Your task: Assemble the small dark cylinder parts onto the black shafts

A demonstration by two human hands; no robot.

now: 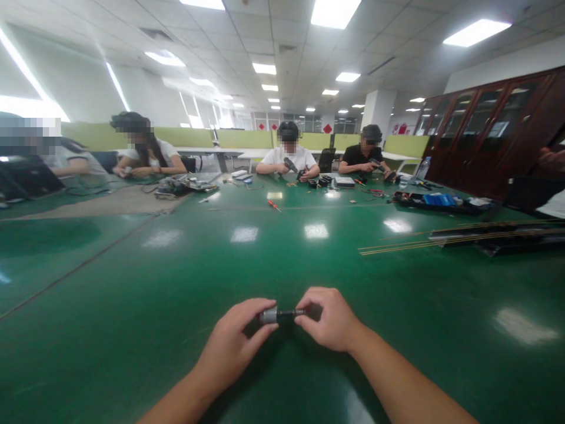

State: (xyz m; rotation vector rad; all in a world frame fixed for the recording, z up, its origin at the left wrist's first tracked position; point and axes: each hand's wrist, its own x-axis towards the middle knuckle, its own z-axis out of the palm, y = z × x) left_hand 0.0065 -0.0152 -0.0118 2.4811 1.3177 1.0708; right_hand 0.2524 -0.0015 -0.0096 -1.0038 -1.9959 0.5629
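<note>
A short silver-grey cylinder with a thin dark shaft (286, 314) is held level above the green table, close to the front of the view. My left hand (236, 333) grips the cylinder end between thumb and fingers. At the shaft's right tip, the thumb and index finger of my right hand (331, 318) are pinched on it. The cylinder and shaft form one line between both hands. Blur and small size hide its exact kind.
Across the green table (198, 265) lies a red screwdriver (273, 205). Thin brass-coloured rods (397, 248) jut in from the right. Behind them stands a black tray (441, 203) with blue items. Several people sit along the far side, among electronic parts and tools.
</note>
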